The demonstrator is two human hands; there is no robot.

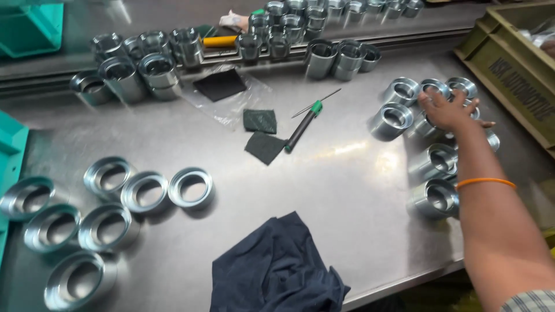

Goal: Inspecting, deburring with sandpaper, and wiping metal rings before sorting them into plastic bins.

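Observation:
My right hand (pixel 448 111) reaches out over a cluster of shiny metal bushings (pixel 399 118) at the right of the steel table (pixel 347 173). Its palm faces down and the fingers rest on one bushing in the group; I cannot tell whether they grip it. An orange band (pixel 485 182) circles the forearm. More bushings (pixel 435 198) lie on their sides just below the arm. My left hand is out of view.
Several wide metal rings (pixel 144 190) lie at the front left. A dark blue cloth (pixel 277 268) sits at the front edge. A green-handled scriber (pixel 303 127) and dark abrasive pads (pixel 263 138) lie mid-table. More cylinders (pixel 144 72) line the back. An olive crate (pixel 514 69) stands at right.

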